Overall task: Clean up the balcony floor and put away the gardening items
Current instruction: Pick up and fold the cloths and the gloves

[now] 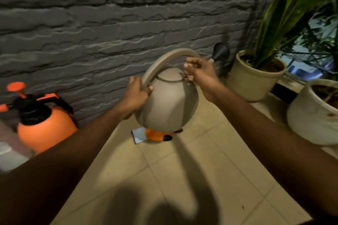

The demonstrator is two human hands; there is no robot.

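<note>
Can (170, 104) hangs above the floor (182, 179), in front of the wall (109, 14). Our left hand (136, 93) grips the low left end of its arched handle (164, 60), fingers curled round it. Our right hand (199, 69) clenches the handle's far end, beside the black rose (221, 53). Under the can lies an orange, grey and black item (155, 136), partly hidden; we cannot tell what it is. Left of the can stands a sprayer (43, 126). Right of the can stand a pot (254, 80) with a plant and a white pot (311, 120).
</note>
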